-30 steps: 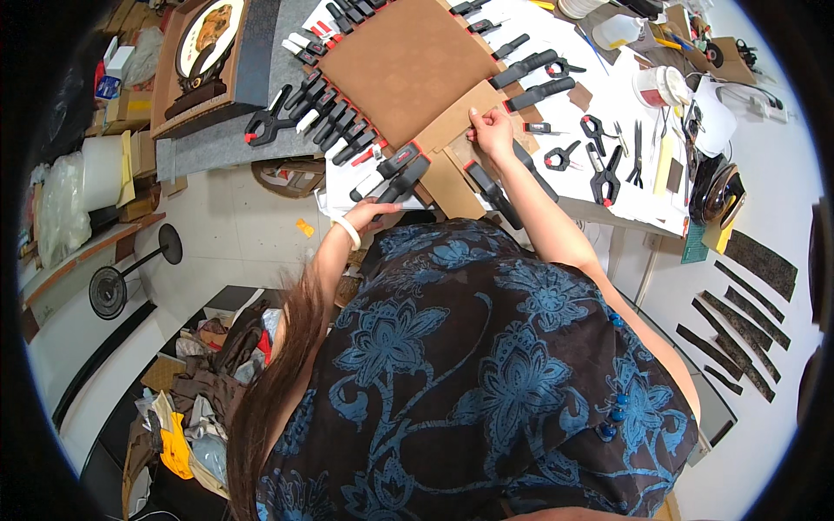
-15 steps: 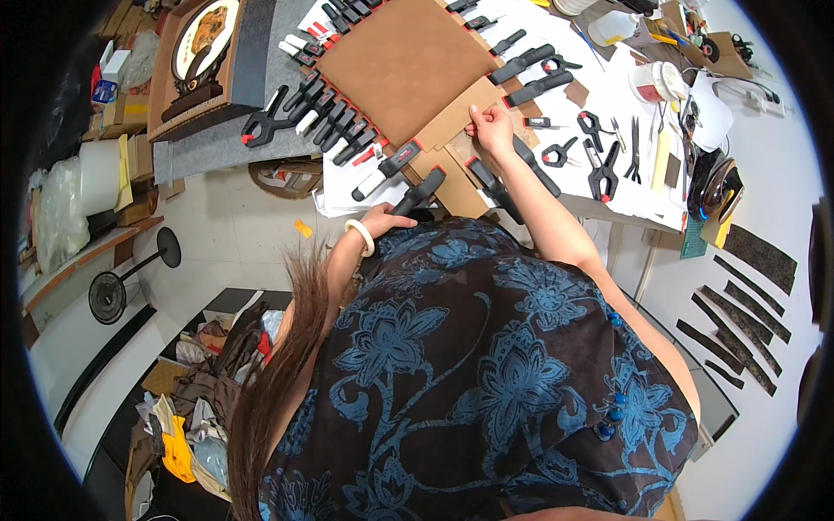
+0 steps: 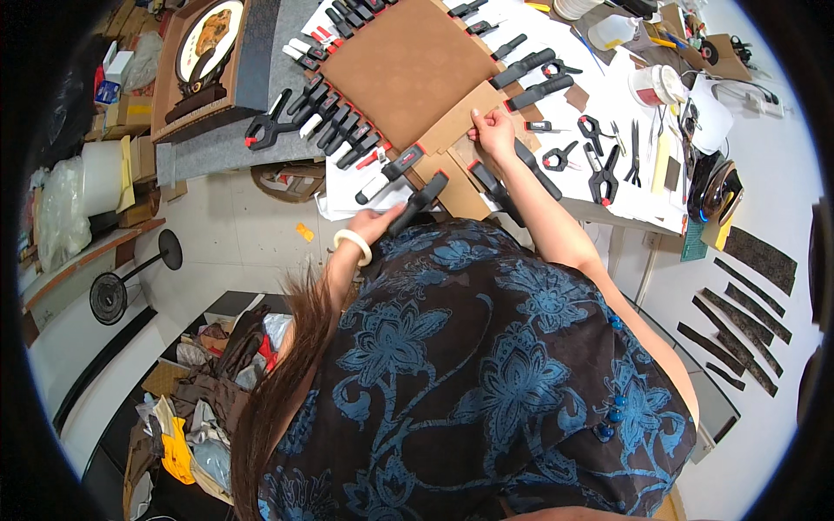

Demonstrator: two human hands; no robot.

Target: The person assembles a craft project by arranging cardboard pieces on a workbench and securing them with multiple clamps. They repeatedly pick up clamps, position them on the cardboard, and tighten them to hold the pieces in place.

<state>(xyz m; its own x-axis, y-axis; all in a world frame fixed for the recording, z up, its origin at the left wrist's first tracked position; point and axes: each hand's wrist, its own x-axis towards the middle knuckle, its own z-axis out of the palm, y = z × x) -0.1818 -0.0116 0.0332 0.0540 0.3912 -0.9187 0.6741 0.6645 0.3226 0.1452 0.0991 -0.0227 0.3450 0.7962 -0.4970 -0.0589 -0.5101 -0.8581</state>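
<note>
A brown, padded-looking square panel (image 3: pixel 408 65) lies on the table, with black spring clamps (image 3: pixel 334 126) crowded along its edges. A tan cardboard strip (image 3: pixel 456 119) runs along its near-right side. My right hand (image 3: pixel 495 135) is closed on that strip's edge, thumb on top and the other fingers partly hidden. At the near corner my left hand (image 3: pixel 375 223), with a white bangle at the wrist, grips the handle of a black spring clamp (image 3: pixel 420 201). Its jaws point at the cardboard. Another clamp (image 3: pixel 495 193) sits just right of it.
Loose clamps (image 3: pixel 601 172), scissors (image 3: pixel 635 152) and a white tub (image 3: pixel 653 84) occupy the table's right side. A framed ornament (image 3: pixel 208 52) stands at the far left. A clothes-filled box (image 3: pixel 217 373) and a fan (image 3: pixel 109 297) are on the lower left.
My left hand has shifted slightly left, and its fingers now lie higher along the clamp's handle. My right hand stays at the cardboard strip.
</note>
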